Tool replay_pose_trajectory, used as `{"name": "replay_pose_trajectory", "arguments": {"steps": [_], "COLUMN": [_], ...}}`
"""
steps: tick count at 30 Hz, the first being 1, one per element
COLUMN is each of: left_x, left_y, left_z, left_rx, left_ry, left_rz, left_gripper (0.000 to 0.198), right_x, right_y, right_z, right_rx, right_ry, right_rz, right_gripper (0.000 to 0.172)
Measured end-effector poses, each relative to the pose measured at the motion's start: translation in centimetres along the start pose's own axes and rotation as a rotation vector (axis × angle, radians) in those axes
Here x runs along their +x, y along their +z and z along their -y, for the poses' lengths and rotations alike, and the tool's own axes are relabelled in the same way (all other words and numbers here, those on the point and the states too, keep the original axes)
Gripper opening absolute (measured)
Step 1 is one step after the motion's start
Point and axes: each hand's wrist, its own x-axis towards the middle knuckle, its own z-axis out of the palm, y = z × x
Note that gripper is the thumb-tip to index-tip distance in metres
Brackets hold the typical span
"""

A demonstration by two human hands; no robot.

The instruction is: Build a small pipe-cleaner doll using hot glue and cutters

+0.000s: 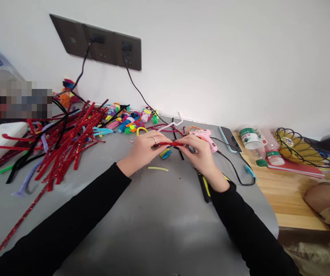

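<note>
My left hand [144,149] and my right hand [197,153] meet over the middle of the grey table [142,226]. Between their fingertips they pinch a red pipe cleaner [169,143], partly hidden by the fingers. A ring shows on my left hand. Just below the fingers lies a small blue and yellow piece [165,153]. A short pale yellow strip [158,168] rests nearer to me. Behind my right hand sits a pink glue gun [206,138], and under that wrist is a black and yellow tool [205,188], mostly covered.
A big pile of red pipe cleaners [75,134] spreads at the left. Several colourful pipe-cleaner figures [130,120] stand along the wall. A phone [229,139] and plastic bottles [271,147] are on the right. Black cables run from the wall sockets [98,44].
</note>
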Motion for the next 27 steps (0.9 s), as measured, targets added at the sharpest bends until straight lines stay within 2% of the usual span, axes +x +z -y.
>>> {"name": "replay_pose_trajectory", "arguments": {"steps": [8,27], "left_x": [-0.11,-0.14], "left_y": [0.09,0.0], "left_z": [-0.08,0.19], "left_rx": [-0.008,-0.002], "left_ry": [-0.061,-0.077], "left_rz": [-0.011,-0.007], "left_gripper": [0.017,0.015], "right_x": [-0.03,0.04], "right_y": [0.1,-0.07], "right_z": [0.04,0.2], "right_rx": [-0.032,-0.07], "right_ry": [-0.004,-0.017], "right_rz": [-0.014,-0.021], "right_gripper": [0.015,0.014]}}
